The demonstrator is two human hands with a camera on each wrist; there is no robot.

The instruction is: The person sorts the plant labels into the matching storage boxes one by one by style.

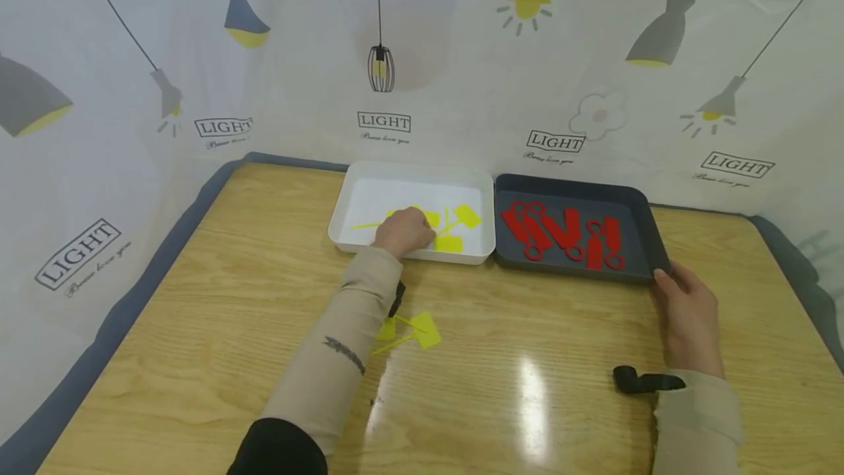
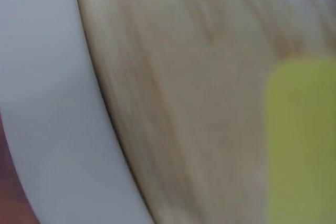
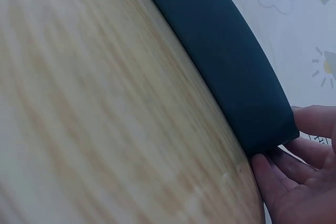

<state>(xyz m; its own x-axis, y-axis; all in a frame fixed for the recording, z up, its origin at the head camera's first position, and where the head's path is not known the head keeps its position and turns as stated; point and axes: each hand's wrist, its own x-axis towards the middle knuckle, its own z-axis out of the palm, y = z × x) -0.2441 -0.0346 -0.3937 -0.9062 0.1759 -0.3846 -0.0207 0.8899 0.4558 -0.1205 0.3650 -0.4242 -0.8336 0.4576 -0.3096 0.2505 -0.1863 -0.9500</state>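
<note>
My left hand [image 1: 404, 232] is inside the white tray [image 1: 339, 222], fingers bent downward. A yellow T-shaped plant label [image 1: 467, 215] has its stem running to those fingertips, which seem to pinch it; the contact is partly hidden. More yellow labels [image 1: 448, 244] lie around the hand in that tray. Over on the right, my right hand [image 1: 689, 310] grips the near right corner of the dark grey tray [image 1: 574, 270], as the right wrist view shows, with thumb and fingers on either side of the corner [image 3: 273, 135]. Red ring-ended tags [image 1: 571, 226] lie inside the dark tray.
On the wooden table [image 1: 501, 387], a few yellow labels [image 1: 425, 330] lie beside my left forearm, partly covered by it. The two trays stand side by side near the table's back edge. A lamp-printed cloth [image 1: 455, 94] hangs behind them.
</note>
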